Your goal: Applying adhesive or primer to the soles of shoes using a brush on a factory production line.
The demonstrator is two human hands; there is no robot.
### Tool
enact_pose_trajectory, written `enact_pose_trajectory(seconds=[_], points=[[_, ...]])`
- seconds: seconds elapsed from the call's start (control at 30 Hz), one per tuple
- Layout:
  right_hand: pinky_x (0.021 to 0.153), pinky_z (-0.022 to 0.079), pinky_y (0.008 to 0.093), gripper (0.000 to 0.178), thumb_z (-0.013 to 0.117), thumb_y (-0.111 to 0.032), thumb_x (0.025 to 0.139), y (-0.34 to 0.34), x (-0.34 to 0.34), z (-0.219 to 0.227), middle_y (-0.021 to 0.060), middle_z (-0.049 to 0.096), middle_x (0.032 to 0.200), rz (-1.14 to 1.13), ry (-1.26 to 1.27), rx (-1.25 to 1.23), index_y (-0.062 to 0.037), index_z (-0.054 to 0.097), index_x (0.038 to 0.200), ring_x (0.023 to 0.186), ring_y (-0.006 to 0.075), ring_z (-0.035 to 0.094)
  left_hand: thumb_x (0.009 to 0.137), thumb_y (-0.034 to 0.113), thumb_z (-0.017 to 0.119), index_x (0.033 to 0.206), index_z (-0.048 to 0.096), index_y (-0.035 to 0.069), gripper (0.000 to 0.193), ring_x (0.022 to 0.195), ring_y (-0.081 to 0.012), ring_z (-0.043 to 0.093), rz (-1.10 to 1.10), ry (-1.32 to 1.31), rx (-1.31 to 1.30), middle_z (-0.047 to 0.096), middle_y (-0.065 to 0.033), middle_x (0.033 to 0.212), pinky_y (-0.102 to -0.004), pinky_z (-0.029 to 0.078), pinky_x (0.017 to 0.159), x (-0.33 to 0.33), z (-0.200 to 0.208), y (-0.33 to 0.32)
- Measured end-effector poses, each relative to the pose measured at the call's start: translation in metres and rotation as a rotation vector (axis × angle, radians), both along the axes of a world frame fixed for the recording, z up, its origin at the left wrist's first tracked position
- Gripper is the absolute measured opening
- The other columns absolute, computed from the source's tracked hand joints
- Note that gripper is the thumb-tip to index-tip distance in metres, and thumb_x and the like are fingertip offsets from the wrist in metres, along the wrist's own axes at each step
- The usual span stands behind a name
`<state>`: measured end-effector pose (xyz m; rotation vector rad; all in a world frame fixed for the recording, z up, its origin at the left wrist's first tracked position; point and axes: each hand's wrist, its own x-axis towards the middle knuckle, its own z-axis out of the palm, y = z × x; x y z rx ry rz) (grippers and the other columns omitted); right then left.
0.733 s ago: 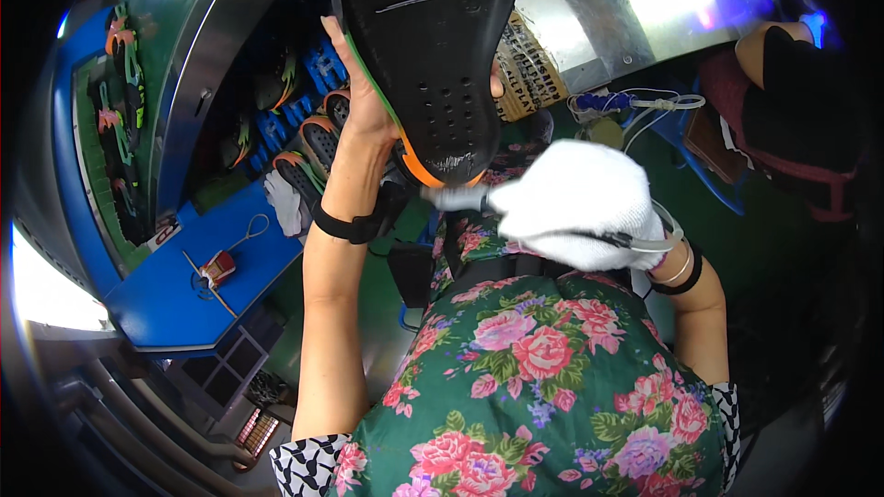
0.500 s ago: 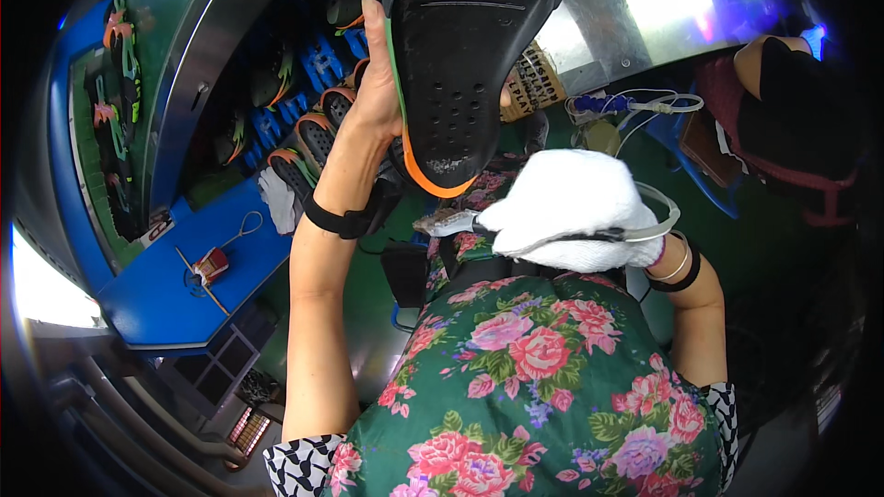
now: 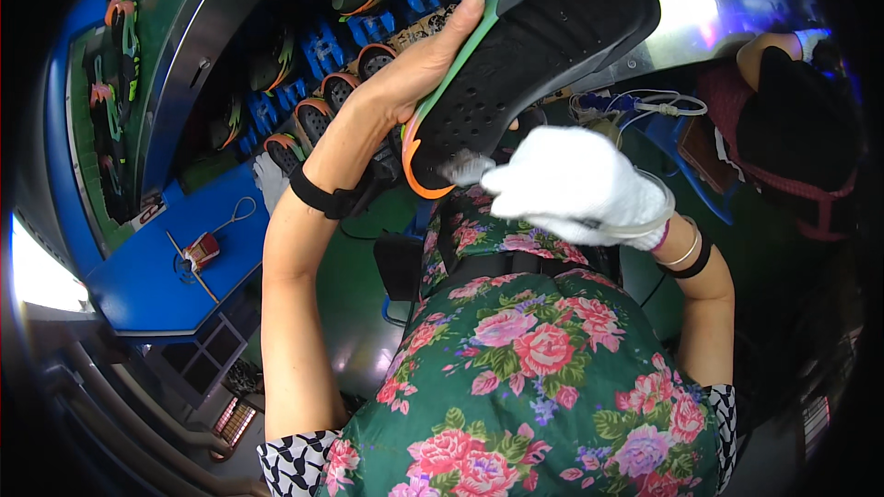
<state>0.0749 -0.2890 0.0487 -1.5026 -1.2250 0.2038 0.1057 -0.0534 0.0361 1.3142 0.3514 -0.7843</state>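
So from my remote seat, the big change in the last half second is the angle: the shoe has rolled from near upright to a lean, far end off to the upper right, and the brush has come up from just below it to sit over the orange-edged end. To me that means the work is back on the black face after a short gap, though motion blur hides whether the bristles really touch. My left hand is gripping the shoe by its green side, thumb along the edge, most fingers hidden behind. The right hand, in a white glove, is clutching the brush. The shoe hangs in the air ahead of the floral apron, well apart from the blue bench. Looks-wise it's mostly matte black, with small round holes clustered toward the near end and trim running green into bright orange. Can't tell how clean the patch under the brush is, way too smeary there.
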Motion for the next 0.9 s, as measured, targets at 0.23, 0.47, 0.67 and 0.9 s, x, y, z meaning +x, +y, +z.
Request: enact_pose_trajectory(seconds=[0.23,0.47,0.67,0.9], points=[[0.077,0.057,0.0353,0.014,0.079,0.003,0.074,-0.007,0.013,0.019,0.0162,0.077,0.096,-0.241,0.561,0.087,0.0001,0.077,0.088,0.085,0.0239,0.073,0.089,0.087,0.027,0.148,0.047,0.006,0.103,0.105,-0.033,0.072,0.152,0.085,-0.378,0.065,-0.0192,0.129,-0.0506,0.063,0.086,-0.006,0.0,0.013],[0.085,0.056,0.0311,0.02,0.077,0.003,0.082,-0.001,0.025,0.036,0.0125,0.077,0.103,-0.558,0.507,-0.043,0.0017,0.077,0.102,0.093,0.018,0.072,0.1,0.071,0.029,0.139,0.056,0.003,0.082,0.098,-0.0454,0.071,0.411,0.243,-0.802,0.07,-0.0213,0.117,-0.0558,0.059,0.09,-0.05,-0.038,-0.005],[0.083,0.056,0.0349,0.021,0.079,-0.002,0.076,0.001,0.039,0.039,0.0115,0.078,0.097,-0.379,0.22,-0.103,-0.0056,0.079,0.097,0.09,0.0241,0.073,0.108,0.039,0.04,0.144,0.052,0.002,0.053,0.133,-0.029,0.055,0.471,0.034,-0.745,0.056,-0.0168,0.145,-0.0486,0.041,0.115,-0.075,-0.045,-0.011],[0.075,0.056,0.0349,0.023,0.08,-0.003,0.075,0.001,0.027,0.045,0.0106,0.077,0.097,-0.415,0.022,-0.14,-0.0064,0.078,0.097,0.083,0.0245,0.072,0.109,0.03,0.045,0.144,0.05,-0.001,0.047,0.13,-0.0379,0.056,0.523,0.066,-0.656,0.054,-0.021,0.144,-0.0569,0.049,0.108,-0.093,-0.052,-0.01]])
